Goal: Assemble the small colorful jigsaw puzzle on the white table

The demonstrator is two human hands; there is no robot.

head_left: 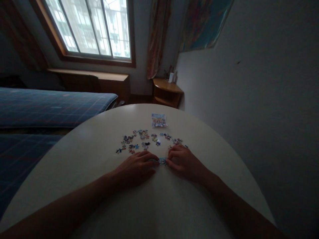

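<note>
- I see the left hand [142, 162], fingers slightly spread, at the bluish puzzle strip [162, 161].
- The right hand [181, 162] curls at its other end; whether pinching, I cannot tell.

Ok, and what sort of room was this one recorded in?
Most likely a bedroom in a home: a blue plaid mattress lies beyond the round table on the left, patterned curtains flank the window, and a wooden corner stand sits against the wall.
</note>
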